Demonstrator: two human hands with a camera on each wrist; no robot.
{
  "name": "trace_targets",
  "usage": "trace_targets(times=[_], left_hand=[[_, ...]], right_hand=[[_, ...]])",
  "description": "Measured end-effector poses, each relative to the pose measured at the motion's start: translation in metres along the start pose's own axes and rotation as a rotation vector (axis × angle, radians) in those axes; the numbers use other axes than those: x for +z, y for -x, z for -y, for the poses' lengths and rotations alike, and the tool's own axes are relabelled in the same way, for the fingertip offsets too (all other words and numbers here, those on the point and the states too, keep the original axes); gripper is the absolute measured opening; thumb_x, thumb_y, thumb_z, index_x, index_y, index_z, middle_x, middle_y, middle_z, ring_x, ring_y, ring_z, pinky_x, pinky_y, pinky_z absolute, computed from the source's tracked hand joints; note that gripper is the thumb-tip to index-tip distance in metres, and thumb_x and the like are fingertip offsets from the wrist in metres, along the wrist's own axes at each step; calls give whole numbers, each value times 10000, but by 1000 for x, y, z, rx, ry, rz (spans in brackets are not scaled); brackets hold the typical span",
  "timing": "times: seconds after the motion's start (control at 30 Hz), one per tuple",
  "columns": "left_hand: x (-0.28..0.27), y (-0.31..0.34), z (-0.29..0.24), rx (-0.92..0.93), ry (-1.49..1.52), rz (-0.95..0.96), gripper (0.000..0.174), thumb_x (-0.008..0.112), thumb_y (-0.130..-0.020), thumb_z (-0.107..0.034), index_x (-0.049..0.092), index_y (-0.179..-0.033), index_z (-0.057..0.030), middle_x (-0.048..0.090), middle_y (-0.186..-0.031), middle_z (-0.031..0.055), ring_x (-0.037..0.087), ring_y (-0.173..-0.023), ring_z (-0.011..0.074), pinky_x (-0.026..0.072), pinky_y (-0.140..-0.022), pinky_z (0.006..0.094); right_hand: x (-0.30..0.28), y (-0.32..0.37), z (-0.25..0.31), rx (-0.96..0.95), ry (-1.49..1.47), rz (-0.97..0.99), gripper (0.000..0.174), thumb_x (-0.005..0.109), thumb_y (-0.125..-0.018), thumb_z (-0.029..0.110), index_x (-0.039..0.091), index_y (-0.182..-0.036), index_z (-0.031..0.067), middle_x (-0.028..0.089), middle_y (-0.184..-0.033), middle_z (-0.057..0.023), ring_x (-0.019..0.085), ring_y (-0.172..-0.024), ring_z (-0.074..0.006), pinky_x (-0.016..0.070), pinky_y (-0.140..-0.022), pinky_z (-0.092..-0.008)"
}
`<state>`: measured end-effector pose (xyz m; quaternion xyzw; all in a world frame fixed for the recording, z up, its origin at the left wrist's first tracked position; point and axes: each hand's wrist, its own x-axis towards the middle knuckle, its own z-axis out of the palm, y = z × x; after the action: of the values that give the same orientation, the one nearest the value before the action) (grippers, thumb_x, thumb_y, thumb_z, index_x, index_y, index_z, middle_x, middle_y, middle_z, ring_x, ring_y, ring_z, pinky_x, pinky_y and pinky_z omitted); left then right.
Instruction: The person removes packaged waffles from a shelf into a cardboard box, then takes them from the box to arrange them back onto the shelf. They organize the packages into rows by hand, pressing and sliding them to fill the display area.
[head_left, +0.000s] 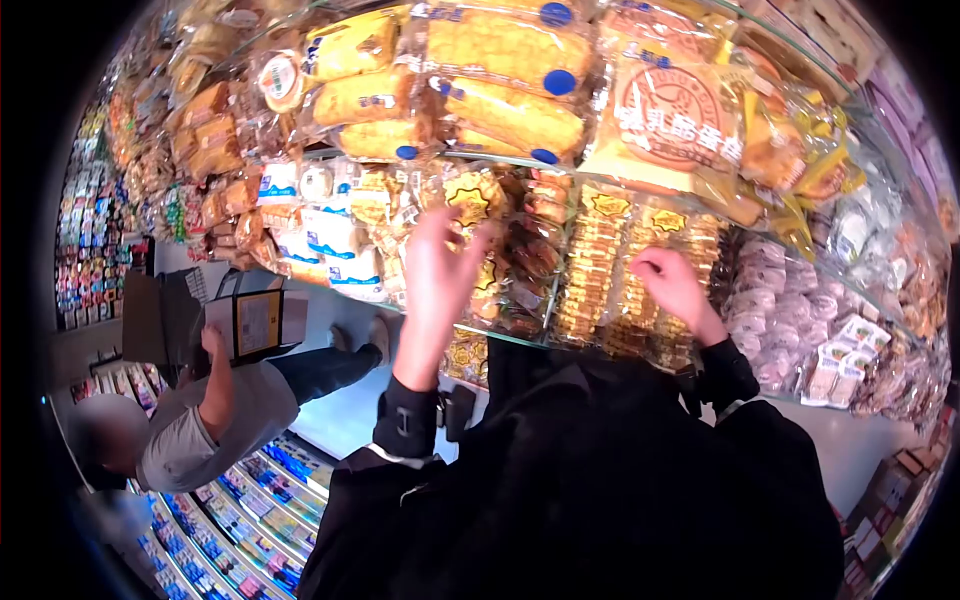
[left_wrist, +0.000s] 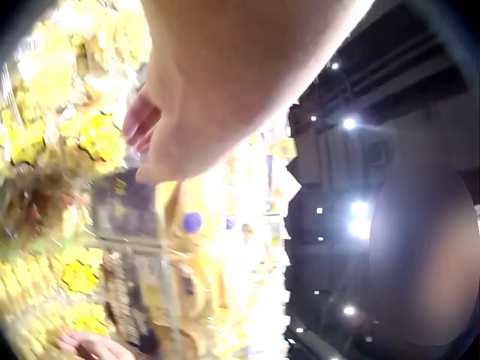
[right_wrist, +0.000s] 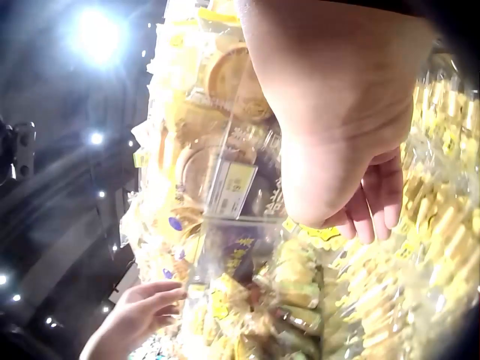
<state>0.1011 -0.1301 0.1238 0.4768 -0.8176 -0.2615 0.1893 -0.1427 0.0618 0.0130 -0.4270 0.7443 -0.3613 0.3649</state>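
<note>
Early: left hand (head_left: 440,268), fingers straight, at snack bags (head_left: 472,197) at 12 o'clock; right hand (head_left: 672,285) at its 3 o'clock, curled on biscuit packs (head_left: 598,262), grip unclear; nothing off the shelf (head_left: 520,341) yet.

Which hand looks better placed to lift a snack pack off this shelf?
Right, probably. The right hand curls its fingers on a biscuit pack, so it is in contact with it. The left hand is raised with straight fingers in front of the yellow-labelled packs and grips nothing.
</note>
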Motion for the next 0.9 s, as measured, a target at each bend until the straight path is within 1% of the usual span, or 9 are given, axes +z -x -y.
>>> trace_targets(times=[0.07,0.13,0.4,0.53,0.57,0.7,0.8,0.83,0.9], left_hand=[[16,-25,41,175,-242,-249,614,772,-744,-264,523,-1199,63,564,-1156,236,563,-1018,374,466,-890,413],[30,-43,50,205,-336,-259,719,785,-724,-315,472,-1252,61,499,-1248,267,475,-1132,417,404,-972,448],[30,-58,55,426,-450,-128,556,824,-643,-363,637,-1048,-31,499,-1229,271,406,-1220,419,359,-1028,472],[27,-59,47,629,-348,-162,247,733,-754,-182,638,-946,-57,607,-1042,173,552,-1008,351,436,-869,438],[28,-54,41,573,-371,-104,100,653,-809,-97,619,-895,-60,632,-908,131,584,-852,324,437,-755,423],[22,-57,48,624,-251,-98,78,591,-854,-69,584,-923,-35,623,-862,145,582,-823,335,425,-729,432],[12,-42,21,701,-150,-209,87,584,-890,-56,566,-963,-12,642,-1000,172,599,-905,340,444,-811,431],[8,-28,10,469,-81,-103,106,592,-905,-71,569,-987,-7,640,-1079,175,597,-1014,326,438,-897,424],[1,-8,-16,344,32,-6,150,590,-917,-101,566,-1029,-5,637,-1078,191,601,-1039,307,436,-906,429]], right_hand=[[23,4,1,-44,-129,56,134,576,-866,115,673,-919,40,684,-811,-111,643,-706,-206,495,-667,-311],[39,6,15,-99,-107,98,146,577,-863,126,667,-927,31,680,-810,-128,650,-711,-227,499,-667,-320],[37,23,39,-109,-137,158,179,560,-872,120,648,-988,17,674,-807,-119,647,-728,-224,494,-676,-330],[33,19,25,-94,-286,56,188,543,-887,56,614,-1048,-10,679,-877,-95,651,-794,-159,514,-727,-289],[37,17,21,-123,-293,-30,211,581,-862,122,637,-1048,41,666,-769,-109,627,-676,-183,473,-630,-327],[36,11,23,-109,-372,-13,232,583,-874,144,617,-1085,54,675,-814,-91,637,-732,-162,489,-673,-298],[13,9,66,-150,-483,222,715,741,-814,182,363,-1416,98,565,-1175,-123,585,-993,-157,482,-832,-302],[8,5,75,-150,-480,225,715,741,-814,182,363,-1416,98,565,-1175,-123,585,-993,-157,482,-832,-302],[3,-6,92,-197,-388,322,1098,823,-718,352,88,-1518,194,343,-1460,-156,494,-1215,-318,440,-965,-436]])
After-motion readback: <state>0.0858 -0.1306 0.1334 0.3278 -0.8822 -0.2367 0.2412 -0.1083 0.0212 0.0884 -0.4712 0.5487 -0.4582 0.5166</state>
